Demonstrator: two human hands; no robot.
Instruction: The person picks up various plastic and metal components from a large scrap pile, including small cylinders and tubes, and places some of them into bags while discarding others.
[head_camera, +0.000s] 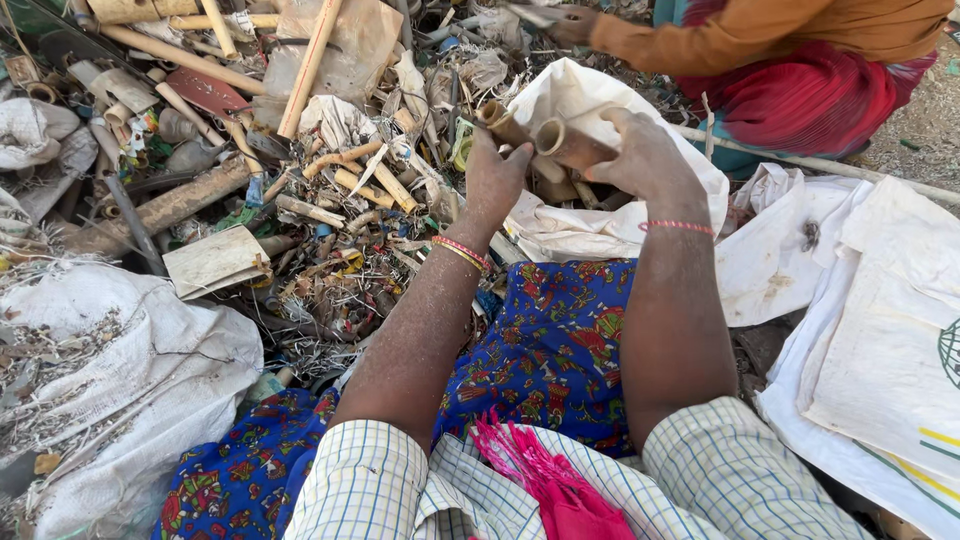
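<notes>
Where scrap (330, 200) crowds left: hands (495, 180) (645, 160) gripping pipes (572, 145).

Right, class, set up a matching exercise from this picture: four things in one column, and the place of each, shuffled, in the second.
Things:
1. short pipe piece
2. white sack
3. flat cardboard piece
4. pink tassel

Places:
A. lying on the scrap heap, left
B. held in the right hand
C. bottom centre, over the checked shirt
D. just beyond both hands, open

Pairs: 1-B, 2-D, 3-A, 4-C
</notes>
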